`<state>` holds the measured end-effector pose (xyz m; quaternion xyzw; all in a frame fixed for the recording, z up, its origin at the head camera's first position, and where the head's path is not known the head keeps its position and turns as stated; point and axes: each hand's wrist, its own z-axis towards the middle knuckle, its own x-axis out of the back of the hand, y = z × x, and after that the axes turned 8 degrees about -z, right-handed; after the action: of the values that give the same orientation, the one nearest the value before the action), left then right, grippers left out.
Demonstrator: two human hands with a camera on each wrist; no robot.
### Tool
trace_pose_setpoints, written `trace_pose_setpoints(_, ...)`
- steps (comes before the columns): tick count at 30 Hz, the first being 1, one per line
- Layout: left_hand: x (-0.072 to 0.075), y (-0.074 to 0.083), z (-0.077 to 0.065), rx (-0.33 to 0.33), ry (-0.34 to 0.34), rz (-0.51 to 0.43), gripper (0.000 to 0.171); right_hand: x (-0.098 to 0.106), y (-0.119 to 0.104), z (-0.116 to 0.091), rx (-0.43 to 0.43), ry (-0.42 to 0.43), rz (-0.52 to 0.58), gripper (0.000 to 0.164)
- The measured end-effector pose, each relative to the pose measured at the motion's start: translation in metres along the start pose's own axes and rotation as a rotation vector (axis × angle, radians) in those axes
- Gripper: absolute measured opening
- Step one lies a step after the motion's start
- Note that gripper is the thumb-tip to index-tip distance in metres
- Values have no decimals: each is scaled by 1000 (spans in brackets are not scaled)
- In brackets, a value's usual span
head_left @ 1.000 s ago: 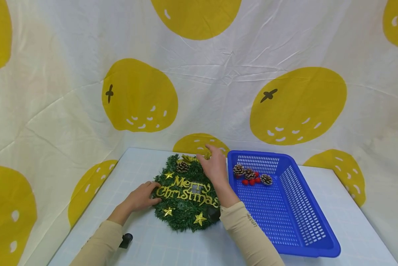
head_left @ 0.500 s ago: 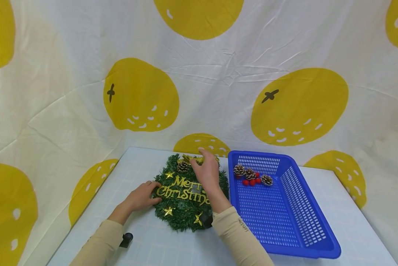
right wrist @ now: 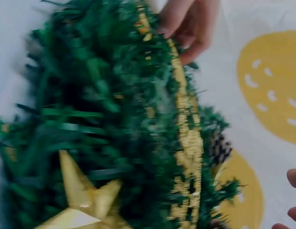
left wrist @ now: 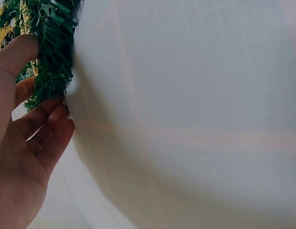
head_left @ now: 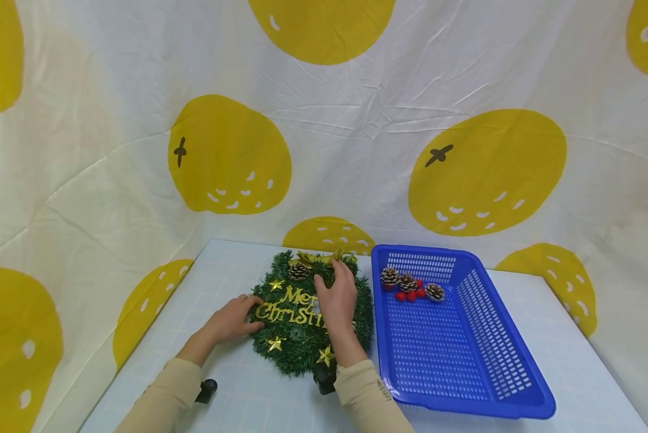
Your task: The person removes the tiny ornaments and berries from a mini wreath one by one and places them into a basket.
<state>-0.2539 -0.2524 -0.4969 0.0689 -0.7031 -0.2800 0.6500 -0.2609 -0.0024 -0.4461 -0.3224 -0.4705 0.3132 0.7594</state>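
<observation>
A green Christmas wreath (head_left: 288, 358) lies on the table, with gold "Merry Christmas" lettering (head_left: 291, 315) across it. Gold stars (head_left: 275, 344), a pinecone (head_left: 299, 272) and a gold ribbon bow (head_left: 317, 258) decorate it. My left hand (head_left: 232, 322) grips its left edge; the left wrist view shows thumb and fingers about the greenery (left wrist: 55, 52). Over the wreath's right half is my right hand (head_left: 338, 300), thumb and fingers spread apart below the bow, covering the end of the lettering. Its fingertips (right wrist: 294, 179) appear at the right wrist view's edge with nothing between them.
A blue plastic basket (head_left: 467, 331) stands right of the wreath, holding several pinecones (head_left: 434, 293) and red berries (head_left: 411, 296) in its far left corner. A white cloth with yellow fruit prints (head_left: 356, 180) hangs behind the table (head_left: 243, 397).
My right hand has moved left and back toward me from the bow area, now lower over the lettering. The left hand stays at the wreath's left edge.
</observation>
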Motion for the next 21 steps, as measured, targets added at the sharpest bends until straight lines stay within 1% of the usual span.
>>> trace_pose_setpoints(7, 0, -1, 0, 0, 1, -3, 52, -11, 20, 1, -26, 90, 11, 50)
trace_pose_setpoints(11, -1, -1, -1, -5, 0, -7, 52, -16, 29, 3, -57, 124, 11, 50)
trace_pose_setpoints(16, 0, 0, 0, 8, 5, -7, 52, -19, 34, 6, -83, 154, 29, 50)
trace_pose_setpoints(21, -1, -2, 0, 5, 10, -10, 51, -23, 41, 8, -105, 149, 34, 50)
